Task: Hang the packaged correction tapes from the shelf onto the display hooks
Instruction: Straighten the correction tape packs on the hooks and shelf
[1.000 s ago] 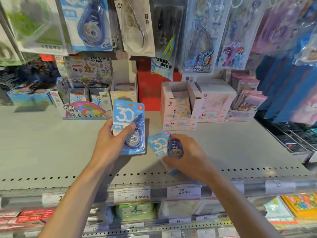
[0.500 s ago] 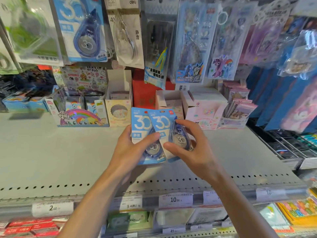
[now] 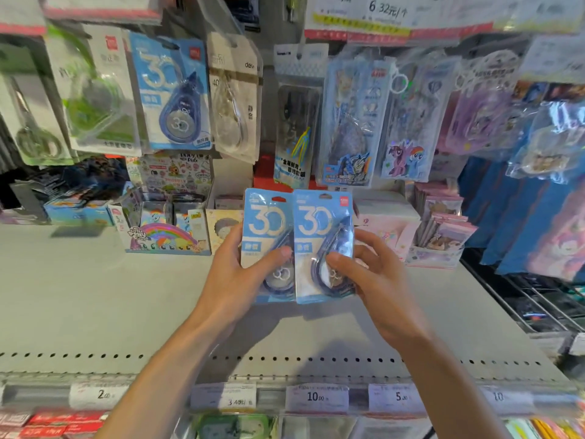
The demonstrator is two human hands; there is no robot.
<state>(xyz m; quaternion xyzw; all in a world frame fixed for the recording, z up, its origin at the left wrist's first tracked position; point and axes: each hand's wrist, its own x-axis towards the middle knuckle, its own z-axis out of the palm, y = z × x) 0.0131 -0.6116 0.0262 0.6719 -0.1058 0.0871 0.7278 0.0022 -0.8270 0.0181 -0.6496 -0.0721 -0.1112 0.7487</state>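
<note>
Two blue packs of correction tape are held upright, side by side, above the middle of the shelf [image 3: 95, 296], clear of its surface. The left pack [image 3: 264, 226] is gripped by the left hand [image 3: 234, 280], thumb across the front over the tape housing, fingers curled behind the left edge. The right pack [image 3: 319, 229] is gripped by the right hand [image 3: 376, 280], thumb pressed on the front near the blister, fingers curled behind the right edge. The right pack's left edge overlaps the left pack slightly. Both packs show a large "30" and face the camera, hang holes at the top. A matching pack [image 3: 172, 93] is seen hanging on a hook above the shelf's back left, between a green-tape pack [image 3: 98, 99] and a beige pack [image 3: 234, 96]. Small display boxes [image 3: 164, 229] stand along the back edge of the shelf. Price labels [image 3: 316, 397] are fixed along the front edge.
</note>
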